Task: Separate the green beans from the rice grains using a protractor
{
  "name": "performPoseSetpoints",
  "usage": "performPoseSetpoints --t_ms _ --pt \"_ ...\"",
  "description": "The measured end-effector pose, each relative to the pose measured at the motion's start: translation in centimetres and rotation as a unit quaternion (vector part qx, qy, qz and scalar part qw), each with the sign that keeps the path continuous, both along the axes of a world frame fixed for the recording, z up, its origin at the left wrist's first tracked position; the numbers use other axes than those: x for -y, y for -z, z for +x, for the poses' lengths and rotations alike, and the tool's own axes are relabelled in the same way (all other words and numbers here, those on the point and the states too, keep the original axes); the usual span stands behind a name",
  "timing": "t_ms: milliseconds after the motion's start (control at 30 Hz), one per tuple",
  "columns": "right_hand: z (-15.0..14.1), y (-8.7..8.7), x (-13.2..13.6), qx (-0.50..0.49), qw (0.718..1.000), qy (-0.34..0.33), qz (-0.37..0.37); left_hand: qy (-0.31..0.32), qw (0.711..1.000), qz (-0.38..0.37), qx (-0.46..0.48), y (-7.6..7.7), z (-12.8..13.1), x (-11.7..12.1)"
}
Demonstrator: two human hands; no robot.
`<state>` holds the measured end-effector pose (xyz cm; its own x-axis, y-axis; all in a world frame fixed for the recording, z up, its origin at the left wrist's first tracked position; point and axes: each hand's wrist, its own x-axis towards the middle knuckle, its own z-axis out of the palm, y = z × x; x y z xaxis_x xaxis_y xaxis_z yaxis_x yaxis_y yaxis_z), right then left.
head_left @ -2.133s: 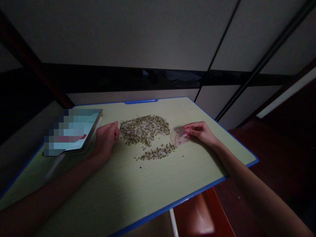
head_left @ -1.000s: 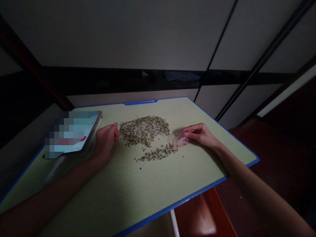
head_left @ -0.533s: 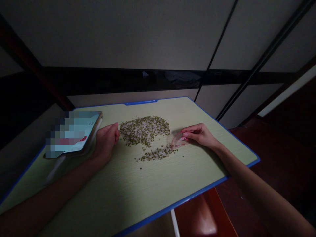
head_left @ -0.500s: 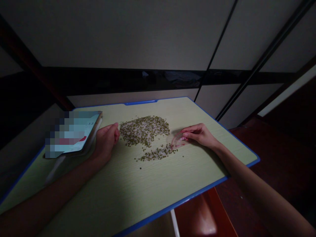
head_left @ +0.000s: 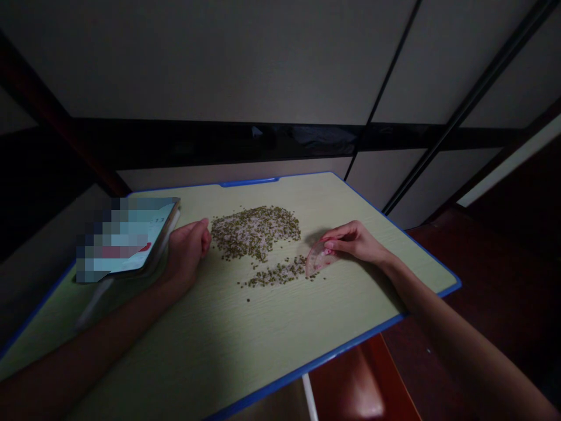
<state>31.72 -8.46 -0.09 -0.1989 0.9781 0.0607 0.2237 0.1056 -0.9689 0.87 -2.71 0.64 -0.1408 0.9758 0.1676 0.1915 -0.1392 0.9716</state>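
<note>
A large heap of green beans mixed with white grains point(head_left: 256, 231) lies on the pale wooden table point(head_left: 245, 339). A smaller strip of the same mix point(head_left: 276, 273) lies just in front of it. My right hand point(head_left: 357, 242) pinches a clear pink half-round protractor point(head_left: 316, 258), held on edge at the right end of the small strip. My left hand point(head_left: 187, 248) rests on the table left of the heap, its fingers curled in a loose fist with nothing seen in them.
A phone with a lit screen point(head_left: 125, 237) lies on the table beside my left hand. The table has a blue rim point(head_left: 324, 358). A red-brown seat point(head_left: 355, 386) shows below the front edge. A grey wall with dark rails stands behind.
My right hand has tipped the protractor up from nearly flat and drawn it a little toward me along the small strip's right end. My left hand has barely moved.
</note>
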Motion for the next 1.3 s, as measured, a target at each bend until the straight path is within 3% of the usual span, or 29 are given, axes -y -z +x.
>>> performPoseSetpoints --t_ms 167,400,1300 --pt "0.08 -0.07 0.07 -0.012 1.0 -0.003 -0.019 0.0 1.0 0.001 -0.002 0.09 -0.08 -0.06" --pt "0.24 -0.16 -0.05 -0.078 0.994 0.076 -0.027 0.001 1.0 0.002 0.0 0.17 -0.11 -0.08" --pt "0.5 -0.35 -0.38 0.004 0.985 0.17 0.019 -0.001 1.0 0.004 0.002 0.47 -0.23 -0.42"
